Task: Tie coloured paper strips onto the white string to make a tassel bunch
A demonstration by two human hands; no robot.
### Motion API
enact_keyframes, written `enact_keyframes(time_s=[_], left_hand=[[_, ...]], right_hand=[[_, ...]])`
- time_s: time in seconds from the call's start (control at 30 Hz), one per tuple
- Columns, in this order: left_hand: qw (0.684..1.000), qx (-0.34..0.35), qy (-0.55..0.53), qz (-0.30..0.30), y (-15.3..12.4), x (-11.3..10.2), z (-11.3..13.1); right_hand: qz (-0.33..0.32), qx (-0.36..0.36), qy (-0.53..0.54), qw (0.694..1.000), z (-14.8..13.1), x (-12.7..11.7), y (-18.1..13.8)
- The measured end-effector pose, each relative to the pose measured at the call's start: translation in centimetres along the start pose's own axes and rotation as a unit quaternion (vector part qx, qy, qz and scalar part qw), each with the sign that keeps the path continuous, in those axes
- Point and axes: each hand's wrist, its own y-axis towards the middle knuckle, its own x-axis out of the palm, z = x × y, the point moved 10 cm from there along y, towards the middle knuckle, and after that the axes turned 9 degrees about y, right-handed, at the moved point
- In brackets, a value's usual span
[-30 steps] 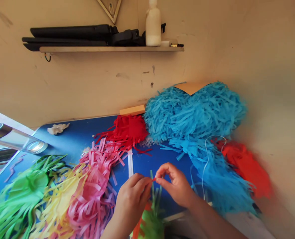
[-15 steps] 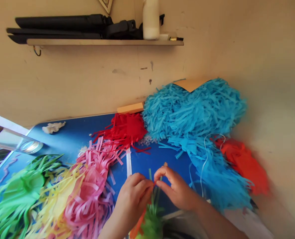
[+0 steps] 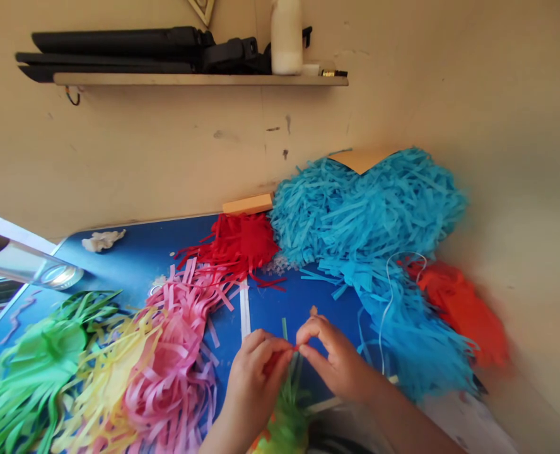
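Head view: left hand (image 3: 254, 378) and right hand (image 3: 339, 366) both pinch a tiny red paper bit (image 3: 296, 347) between fingertips, low over the blue tabletop (image 3: 133, 265), likely since so small a scrap needs fine grip.

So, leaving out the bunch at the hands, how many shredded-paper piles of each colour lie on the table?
Green pile: 1
Yellow pile: 1
Pink pile: 1
Red pile: 1
Blue pile: 1
Orange pile: 1
Total: 6

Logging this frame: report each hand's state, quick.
Left hand: closed, pinching red paper.
Right hand: closed, pinching the same red paper.
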Motion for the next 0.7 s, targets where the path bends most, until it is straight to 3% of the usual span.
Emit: enact_keyframes(time_s=[0.17, 0.3, 0.53, 0.7], left_hand=[[0.998, 0.021, 0.05, 0.037, 0.0, -0.4, 1.0], [0.995, 0.025, 0.07, 0.062, -0.1, -0.5, 1.3], [1.0, -0.028, -0.009, 0.001, -0.2, 0.5, -0.1], [0.999, -0.034, 0.03, 0.03, -0.1, 0.3, -0.1]], right_hand=[[-0.029, 0.003, -0.007, 1.0, -0.7, 0.7, 0.0], [0.024, -0.017, -0.045, 0.999, -1.4, 0.0, -0.1], [0.026, -0.012, -0.043, 0.999, -1.1, -0.2, -0.1], [0.044, -0.034, -0.065, 0.996, -1.5, 0.0, -0.4]])
